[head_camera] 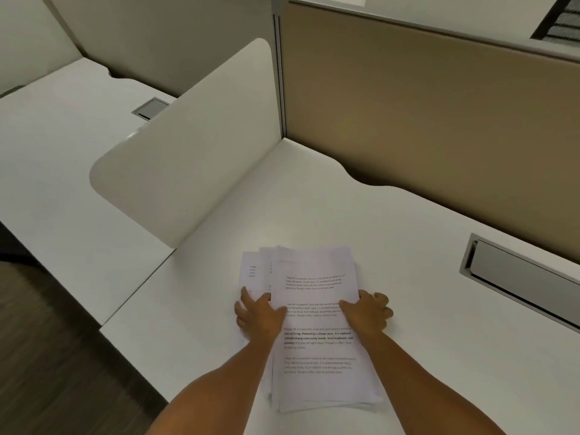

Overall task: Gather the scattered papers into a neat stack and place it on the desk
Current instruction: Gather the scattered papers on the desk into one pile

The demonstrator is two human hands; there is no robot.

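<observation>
A loose pile of printed white papers [317,277] lies on the white desk [423,340], sheets overlapping and fanned slightly to the left at the top. My left hand [259,315] rests flat on the pile's left side, fingers spread over the offset sheets. My right hand [368,312] grips the pile's right edge, thumb on top of the top sheet and fingers curled past the edge. Both forearms reach in from the bottom of the view.
A rounded white divider panel [194,158] stands to the left of the papers. A tan partition wall [423,114] runs along the back. A grey cable hatch [518,277] is set into the desk at right. The neighbouring desk [62,152] lies left; dark floor shows below it.
</observation>
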